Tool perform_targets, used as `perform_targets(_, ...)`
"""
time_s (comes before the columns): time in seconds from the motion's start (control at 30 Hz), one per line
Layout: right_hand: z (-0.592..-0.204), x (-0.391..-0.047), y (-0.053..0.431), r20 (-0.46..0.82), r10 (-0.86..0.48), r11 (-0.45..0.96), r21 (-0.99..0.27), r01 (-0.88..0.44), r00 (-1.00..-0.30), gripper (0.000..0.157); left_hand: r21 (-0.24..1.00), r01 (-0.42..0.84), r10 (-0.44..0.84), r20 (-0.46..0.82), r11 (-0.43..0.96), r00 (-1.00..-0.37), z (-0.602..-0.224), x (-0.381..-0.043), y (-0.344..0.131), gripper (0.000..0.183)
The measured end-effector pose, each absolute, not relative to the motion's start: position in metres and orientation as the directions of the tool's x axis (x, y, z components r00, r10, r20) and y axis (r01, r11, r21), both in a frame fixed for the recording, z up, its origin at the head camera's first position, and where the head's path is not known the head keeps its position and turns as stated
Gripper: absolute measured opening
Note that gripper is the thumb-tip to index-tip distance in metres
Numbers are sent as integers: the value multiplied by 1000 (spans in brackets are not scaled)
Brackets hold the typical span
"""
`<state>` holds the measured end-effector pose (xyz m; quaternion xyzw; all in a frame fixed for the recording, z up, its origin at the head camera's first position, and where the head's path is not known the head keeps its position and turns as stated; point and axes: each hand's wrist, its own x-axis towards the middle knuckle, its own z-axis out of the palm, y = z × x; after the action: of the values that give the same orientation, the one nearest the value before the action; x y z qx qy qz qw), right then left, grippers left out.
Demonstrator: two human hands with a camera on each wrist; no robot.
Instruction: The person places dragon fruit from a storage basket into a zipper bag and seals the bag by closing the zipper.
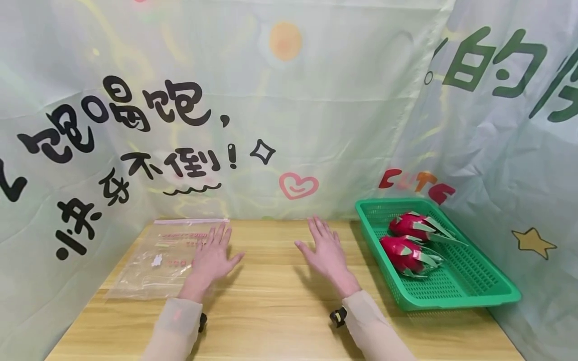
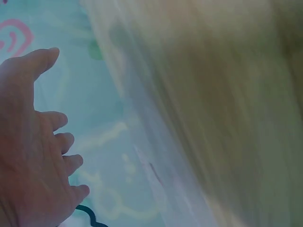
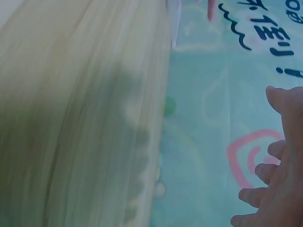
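Head view: in the lower middle of the frame, a person's left grip and right grip are being held out empty, fingers straight and apart, nothing being clasped by either. A clear zip bag is being overlapped by the left grip at the lower left of the frame; whether it is being touched cannot be told. Two dragon fruits are being contained in a green basket at the lower right.

Trouble is probably being invited by the bag's thin film: if brushed sideways, it could be slid or creased on the tabletop, and its mouth could be made hard to part. Rolling is likely being risked by the fruits' rounded bodies if the basket is knocked, and thin film could be snagged by their pointed scales.

The bag is being shown lying flat, its see-through sheet being marked with red print and a small white figure, its upper edge being trimmed by a pale pinkish strip. The fruits' glossy magenta skin is being fringed by green scales.
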<state>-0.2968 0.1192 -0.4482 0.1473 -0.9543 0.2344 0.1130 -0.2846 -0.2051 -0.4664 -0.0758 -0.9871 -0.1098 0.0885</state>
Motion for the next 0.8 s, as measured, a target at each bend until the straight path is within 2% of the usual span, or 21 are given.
perform_targets(0.27, -443, -298, 85, 298, -282, 820, -419, -390, -912, 81, 196, 216, 188, 153, 956, -970, -475, -291, -234, 88)
perform_targets(0.57, -447, -300, 49, 259, -392, 801, -376, -466, -883, 80, 249, 186, 192, 3, 950, -981, -487, -295, -258, 86)
perform_targets(0.8, -450, -303, 24, 222, -451, 777, -379, -503, -864, 79, 294, 180, 218, -100, 939, -971, -488, -294, -260, 76)
